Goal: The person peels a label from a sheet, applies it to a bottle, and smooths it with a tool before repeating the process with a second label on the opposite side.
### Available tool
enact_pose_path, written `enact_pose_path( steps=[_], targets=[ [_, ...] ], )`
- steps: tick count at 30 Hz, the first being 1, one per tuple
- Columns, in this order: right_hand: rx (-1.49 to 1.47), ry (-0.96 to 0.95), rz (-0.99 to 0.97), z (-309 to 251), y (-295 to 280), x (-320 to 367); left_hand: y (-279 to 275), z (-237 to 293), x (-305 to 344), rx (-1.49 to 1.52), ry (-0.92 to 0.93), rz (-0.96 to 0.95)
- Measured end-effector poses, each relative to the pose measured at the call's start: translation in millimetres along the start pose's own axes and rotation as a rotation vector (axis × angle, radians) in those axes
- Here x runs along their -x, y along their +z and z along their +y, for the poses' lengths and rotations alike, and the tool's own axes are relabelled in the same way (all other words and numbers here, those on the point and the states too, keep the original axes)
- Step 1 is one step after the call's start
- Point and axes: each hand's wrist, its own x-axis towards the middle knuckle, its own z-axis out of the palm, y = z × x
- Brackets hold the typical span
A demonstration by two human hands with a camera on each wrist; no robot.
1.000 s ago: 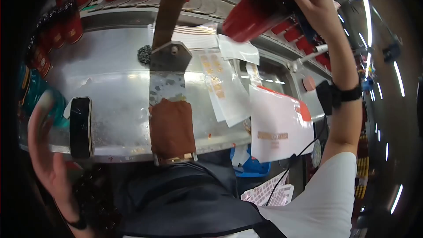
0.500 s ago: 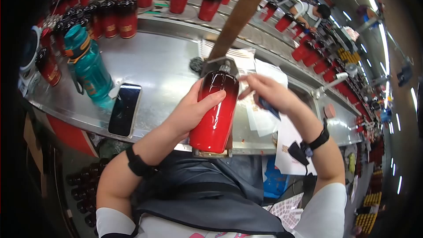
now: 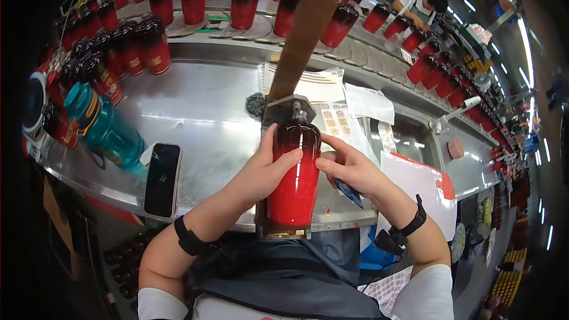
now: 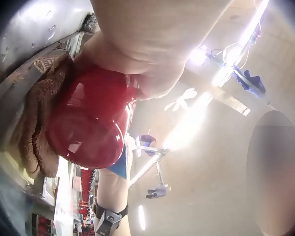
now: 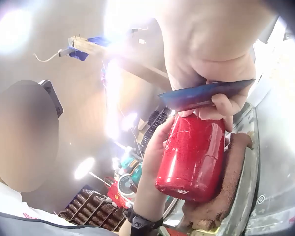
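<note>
Hands (image 3: 261, 170), card (image 3: 348, 193) on glossy red-black bottle (image 3: 294, 192)

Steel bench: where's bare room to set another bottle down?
Bare steel lies between the teal bottle, the phone and the held red bottle. Crowded: red bottles rear left, paper sheets right.

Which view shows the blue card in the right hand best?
Right wrist: the blue card shows edge to edge, held by the right hand above the red bottle. Head shows only a corner below the fingers; left wrist, a blurred blue patch.
</note>
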Motion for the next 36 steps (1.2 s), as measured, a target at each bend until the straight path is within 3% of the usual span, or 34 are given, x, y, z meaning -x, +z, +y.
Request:
enact_pose_path(
  steps=[6,12,19,21,22,24,27,29,32,36],
  targets=[
    [-0.115,-0.114,-0.004,15,2,-3,-2,-1,5,-0.394,0.119,0.122],
    [-0.219,-0.299,0.023,38,7,-14,4,0,9,-0.303,0.237,0.152],
    [0.041,-0.299,0.233,37,1,-6,-12,3,-5,-0.426,0.181,0.175],
    [0.215,-0.244,0.168,36,-23,24,-12,3,-3,-0.408,0.189,0.165],
    [0.135,-0.148,0.173,40,-40,44,-13,1,-2,-0.389,0.204,0.165],
    [0.235,0.024,0.296,37,-85,104,-26,-8,1,-0.394,0.199,0.187],
    [0.341,0.223,0.542,81,-169,193,-37,-12,5,-0.318,0.212,0.151],
    [0.678,0.437,0.68,105,-203,245,-42,-14,6,-0.307,0.196,0.157],
    [0.639,0.442,0.724,143,-217,277,-42,-13,8,-0.304,0.177,0.164],
    [0.616,0.42,0.719,163,-220,271,-47,-17,8,-0.309,0.154,0.191]
  ],
)
